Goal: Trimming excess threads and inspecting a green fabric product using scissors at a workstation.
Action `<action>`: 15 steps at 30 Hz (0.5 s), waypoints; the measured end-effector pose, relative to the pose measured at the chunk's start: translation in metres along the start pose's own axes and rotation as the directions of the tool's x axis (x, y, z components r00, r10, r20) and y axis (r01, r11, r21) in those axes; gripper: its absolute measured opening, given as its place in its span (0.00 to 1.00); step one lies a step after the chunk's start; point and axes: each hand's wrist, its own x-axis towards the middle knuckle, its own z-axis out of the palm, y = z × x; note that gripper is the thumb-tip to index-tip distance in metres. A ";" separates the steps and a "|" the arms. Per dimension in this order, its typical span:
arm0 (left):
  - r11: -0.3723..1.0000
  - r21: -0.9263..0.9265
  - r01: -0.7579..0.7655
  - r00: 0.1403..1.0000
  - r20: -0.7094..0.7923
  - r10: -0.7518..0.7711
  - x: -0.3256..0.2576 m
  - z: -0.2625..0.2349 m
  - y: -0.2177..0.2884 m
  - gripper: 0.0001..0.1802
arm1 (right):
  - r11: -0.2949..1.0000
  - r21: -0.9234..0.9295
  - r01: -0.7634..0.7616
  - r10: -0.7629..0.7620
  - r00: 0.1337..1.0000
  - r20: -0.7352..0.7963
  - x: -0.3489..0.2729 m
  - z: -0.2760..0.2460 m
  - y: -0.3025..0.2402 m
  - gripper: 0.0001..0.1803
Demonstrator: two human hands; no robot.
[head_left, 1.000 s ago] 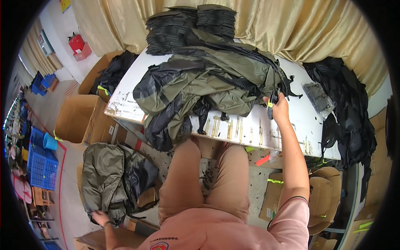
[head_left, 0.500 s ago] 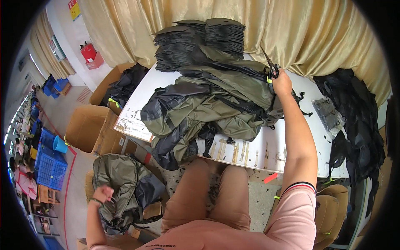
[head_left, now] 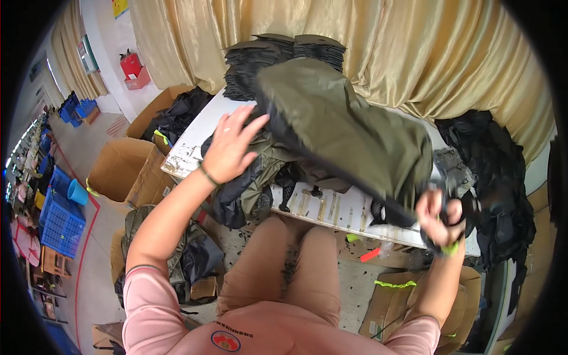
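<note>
- The right hand point(head_left: 441, 220) sits at the near right edge of the table point(head_left: 349, 210), its fingers closed around a black strap or edge at the lower corner of an olive-green bag point(head_left: 349, 133).
- That olive-green bag is lifted and stretched across the middle of the table, running from the far centre down to the right hand and hiding much of the tabletop beneath it.
- The left hand point(head_left: 231, 148) hovers over the left part of the table with its fingers spread open, just above a heap of olive and black bags point(head_left: 254, 183); whether it touches the heap cannot be told.
- That heap spills over the near left edge of the table.
- 2 stacks of dark flat pieces point(head_left: 278, 59) stand at the far side of the table, against a gold curtain point(head_left: 414, 53).
- A mound of black fabric point(head_left: 497, 177) covers the right end of the table and hangs off it.
- On the floor to the left stand open cardboard boxes point(head_left: 121, 168), 1 farther box holding dark material.
- Another olive and black bag point(head_left: 189, 254) lies on the floor near the person's left leg.
- Blue crates point(head_left: 59, 219) sit far left on the floor.
- A red marker-like object point(head_left: 370, 254) lies under the table.
</note>
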 end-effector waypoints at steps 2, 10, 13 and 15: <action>0.986 0.088 -0.143 0.990 0.028 0.141 0.021 0.016 0.019 0.46 | 0.092 -0.856 0.508 -0.043 0.861 0.507 -0.051 -0.013 -0.003 0.15; 0.896 -0.144 -0.421 0.758 0.487 0.434 -0.032 0.065 0.059 0.12 | -0.005 -0.998 -0.057 0.227 0.972 -0.057 -0.133 -0.086 0.014 0.13; 0.924 -0.234 -0.303 0.602 0.704 0.376 -0.099 0.044 0.065 0.14 | -0.018 -0.973 -0.229 0.461 0.862 -0.211 -0.142 -0.132 0.032 0.11; 0.948 -0.245 -0.201 0.413 0.857 0.309 -0.154 0.030 0.067 0.15 | -0.075 -0.949 -0.306 0.627 0.726 -0.284 -0.147 -0.170 0.051 0.10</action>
